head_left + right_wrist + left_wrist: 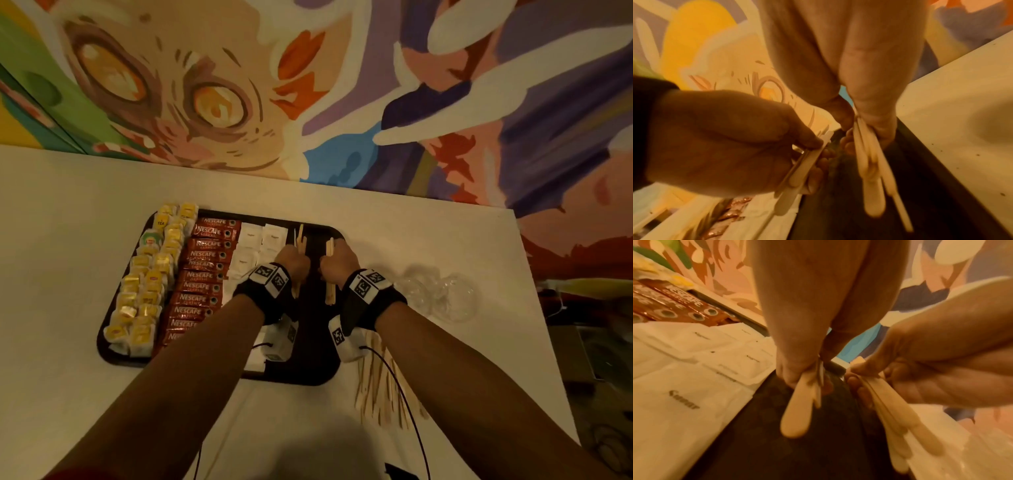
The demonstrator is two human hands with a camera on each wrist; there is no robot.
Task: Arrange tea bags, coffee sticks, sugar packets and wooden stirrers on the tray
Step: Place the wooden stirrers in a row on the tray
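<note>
A dark tray (312, 342) holds columns of yellow tea bags (147, 284), red coffee sticks (202, 274) and white sugar packets (253, 246). Both hands hover side by side over the tray's bare right part. My left hand (295, 261) grips a small bundle of wooden stirrers (797, 407) next to the sugar packets (684, 386). My right hand (337, 262) grips another bundle of stirrers (872, 178), pointing along the tray. In the right wrist view the left hand (813, 146) pinches its stirrers (795, 178) between thumb and fingers.
Several loose stirrers (380, 387) lie on the white table (68, 240) just right of the tray's near corner. Crumpled clear plastic (442, 294) sits further right. A painted wall (308, 85) rises behind the table's far edge.
</note>
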